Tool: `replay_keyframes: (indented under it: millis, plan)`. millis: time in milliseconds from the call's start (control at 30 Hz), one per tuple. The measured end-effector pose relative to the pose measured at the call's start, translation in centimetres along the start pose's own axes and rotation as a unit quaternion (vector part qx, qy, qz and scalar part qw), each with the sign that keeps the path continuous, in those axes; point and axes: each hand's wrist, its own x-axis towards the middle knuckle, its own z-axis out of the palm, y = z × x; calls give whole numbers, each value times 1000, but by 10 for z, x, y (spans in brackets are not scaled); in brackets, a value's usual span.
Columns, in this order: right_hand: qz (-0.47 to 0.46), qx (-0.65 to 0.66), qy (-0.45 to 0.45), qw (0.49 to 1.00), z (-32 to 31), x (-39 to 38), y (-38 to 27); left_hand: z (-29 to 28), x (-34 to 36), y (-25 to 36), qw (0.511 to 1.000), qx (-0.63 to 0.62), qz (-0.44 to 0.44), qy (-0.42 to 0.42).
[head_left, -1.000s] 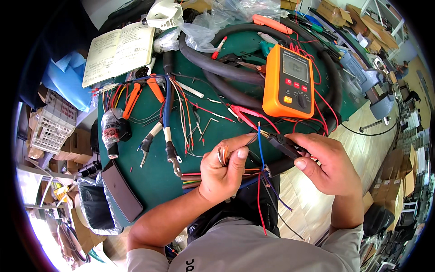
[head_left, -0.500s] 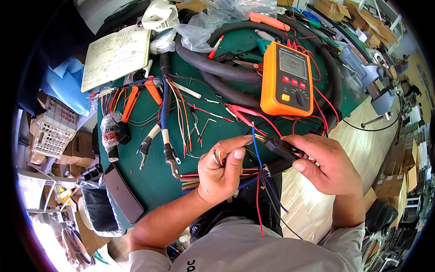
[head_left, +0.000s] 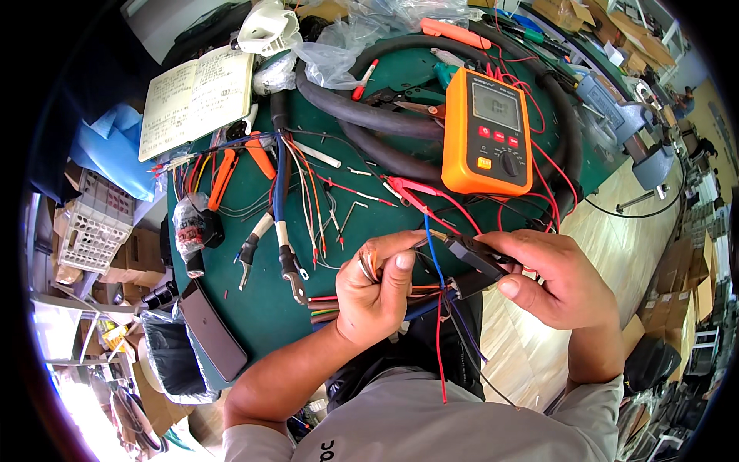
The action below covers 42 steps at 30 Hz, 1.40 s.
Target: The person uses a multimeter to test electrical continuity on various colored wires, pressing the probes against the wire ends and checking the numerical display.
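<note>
Thin wires (head_left: 372, 266) are held in my left hand (head_left: 379, 289), fingers curled and thumb bent against them; where they end is partly hidden. My right hand (head_left: 556, 279) grips a black crocodile clip (head_left: 479, 259) between thumb and fingers. Its jaws point left, close to my left fingertip and a blue wire (head_left: 433, 248) standing upright. Whether they bite on a wire, I cannot tell. Below the hands, loose wires, among them a red wire (head_left: 440, 346), hang from a thick cable end over the table edge. A red crocodile clip (head_left: 408, 189) lies beyond.
An orange handheld meter (head_left: 486, 135) with red leads lies past my right hand. Thick black cable (head_left: 369, 117) coils behind it. Cable ends with metal lugs (head_left: 295, 286), orange-handled pliers (head_left: 223, 177), a phone (head_left: 209, 331) and an open notebook (head_left: 196, 100) occupy the left side.
The black clip has turned slightly in my right hand. Both hands stay nearly in place, and the whole view has shifted a little.
</note>
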Motion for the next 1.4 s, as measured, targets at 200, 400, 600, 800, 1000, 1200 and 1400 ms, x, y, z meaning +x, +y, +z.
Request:
replay_keyframes:
  millis: [200,400,600,800,1000,1200,1400]
  plan:
    - [11,0,0,1000,0,-1,2,-2,0,1,1000,-4,-11,-15]
    - [12,-2,-2,1000,1,0,0,4,5,7,999,-32,4,-10]
    - [-7,-14,-2,1000,8,2,0,5,8,12,997,-72,-22,-12]
    - [-1,-3,18,1000,12,0,3,1,10,14,999,-16,-23,-33]
    - [5,10,26,1000,10,2,2,3,12,3,999,-45,-6,-14]
    - [22,32,27,999,11,3,2,1,14,16,998,-35,-45,-31]
    - [36,25,18,999,9,3,2,-2,12,3,996,-45,-62,-36]
